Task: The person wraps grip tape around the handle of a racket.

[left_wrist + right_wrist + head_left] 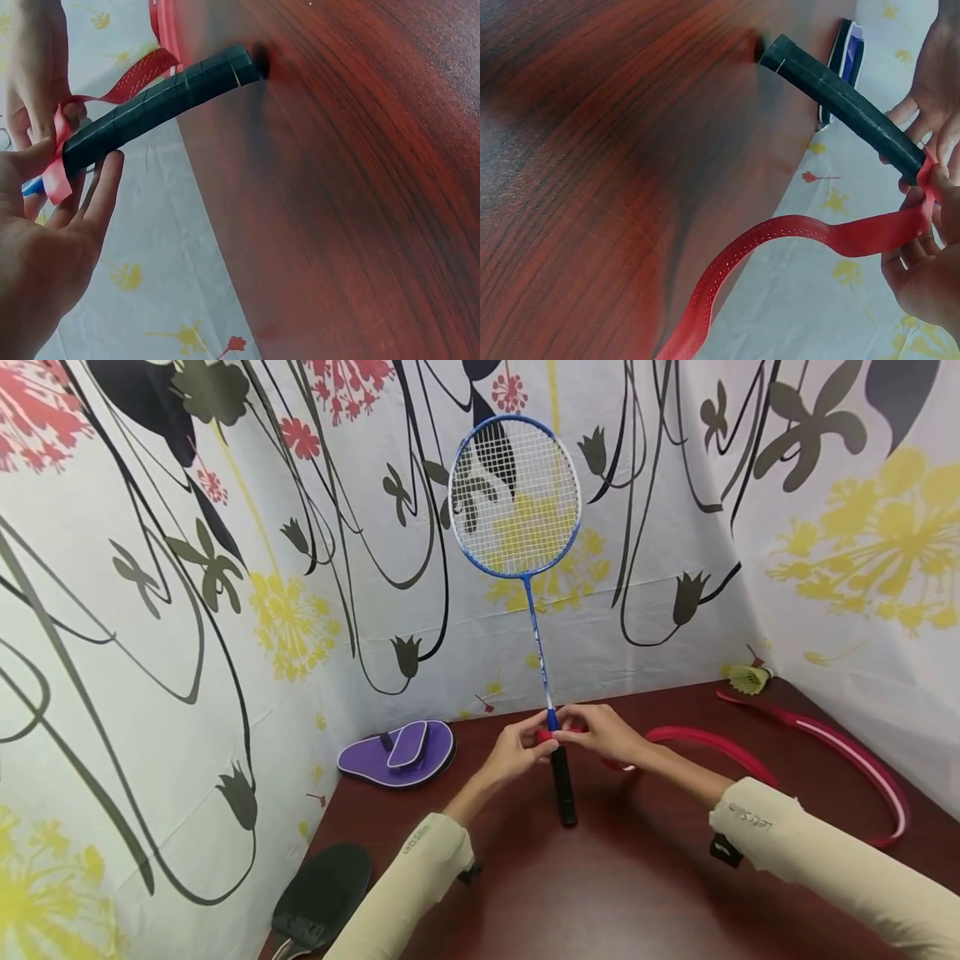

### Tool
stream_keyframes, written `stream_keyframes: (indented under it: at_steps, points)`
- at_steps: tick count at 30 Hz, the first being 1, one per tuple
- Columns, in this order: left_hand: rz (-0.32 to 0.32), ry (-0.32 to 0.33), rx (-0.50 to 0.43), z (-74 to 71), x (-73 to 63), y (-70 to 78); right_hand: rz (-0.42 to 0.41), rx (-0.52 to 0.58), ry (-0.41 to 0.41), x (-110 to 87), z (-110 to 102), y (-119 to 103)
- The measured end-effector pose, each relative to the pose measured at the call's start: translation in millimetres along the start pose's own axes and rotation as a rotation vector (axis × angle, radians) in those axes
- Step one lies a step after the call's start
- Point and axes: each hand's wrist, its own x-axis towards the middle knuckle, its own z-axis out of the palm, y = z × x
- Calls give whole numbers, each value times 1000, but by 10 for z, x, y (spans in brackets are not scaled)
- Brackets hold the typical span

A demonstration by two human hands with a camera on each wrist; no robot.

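Note:
A blue and white badminton racket (pixel 536 635) stands nearly upright, head up, its black-wrapped handle (pixel 562 785) pointing down to the table. My left hand (pixel 517 747) grips it at the top of the handle, thumb on a red perforated grip tape (pixel 56 165) that loops round there, fingers under the handle. On the other side my right hand (pixel 603 731) pinches the same tape close to the racket. From there the tape's loose length (pixel 780 225) arcs away in the right wrist view. The handle's butt end (pixel 251 64) is bare of red tape.
Dark red wood table (pixel 570 893) below. A purple paddle case (pixel 375 768) lies at the back left, a black table tennis paddle (pixel 322 893) at the front left. A shuttlecock (pixel 747 678) sits in the right back corner, near a long red strip (pixel 862 752). Flower-patterned cloth (pixel 360 527) stands behind.

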Motion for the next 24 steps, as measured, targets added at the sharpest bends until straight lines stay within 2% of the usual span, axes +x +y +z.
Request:
stream_keyframes:
  at_steps: [6,12,15,20,22,24]
  points:
    - [-7,-46,-50,-33,-20,-4,-22,51,-42,-30,-31,27]
    - [-3,-18,-56,-43,-21,-57,-49,76,-91,-33,-52,45]
    - [34,85,6,-17,-40,-85,-59,70,-93,-27,-60,53]
    - [80,370,212,84,-110,-120,-53,56,-88,-27,-73,72]
    - [81,434,246,142,-141,-125,-51,51,-87,-27,-78,73]
    - [83,465,248,208,-164,-124,-48,39,-87,-25,-80,64]
